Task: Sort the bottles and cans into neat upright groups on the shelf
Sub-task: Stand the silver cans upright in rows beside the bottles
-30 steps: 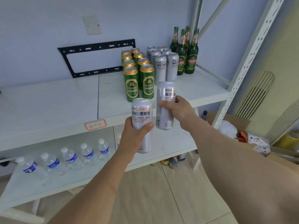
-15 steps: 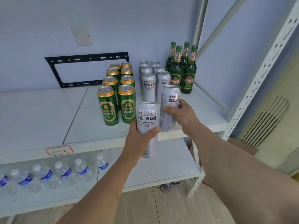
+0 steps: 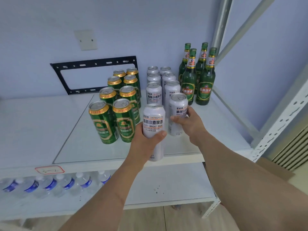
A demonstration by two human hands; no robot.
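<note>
Left hand (image 3: 146, 144): wraps fingers and thumb round tall silver-white aluminium wheat-beer can (image 3: 153, 129), upright, at the shelf's front edge; whether its base touches the shelf I can't tell.
Right hand (image 3: 189, 124): grips second silver-white wheat-beer can (image 3: 178, 112) from the right side, upright, just in front of the silver group; can base seems on or just above the board.
Hidden: left-held can's lower part covered by palm; rear cans of each group mostly blocked by front ones; print on back labels unreadable.
Silver can group (image 3: 162, 85): two upright rows, mid-shelf, between green cans and bottles.
Green gold-rimmed beer cans (image 3: 116, 105): two upright rows, left of silver ones.
Green glass beer bottles (image 3: 197, 75): four, upright, back right corner.
Surface: white laminate shelf board (image 3: 41, 130), smooth; red-edged handwritten label (image 3: 49, 170) on its front lip.
Lower shelf: clear plastic water bottles with blue labels (image 3: 55, 182), blurred, partly cut off at the left.
Room: pale blue wall, black metal mounting frame (image 3: 95, 74) leaning against it, white perforated steel upright (image 3: 280, 124) on the right.
</note>
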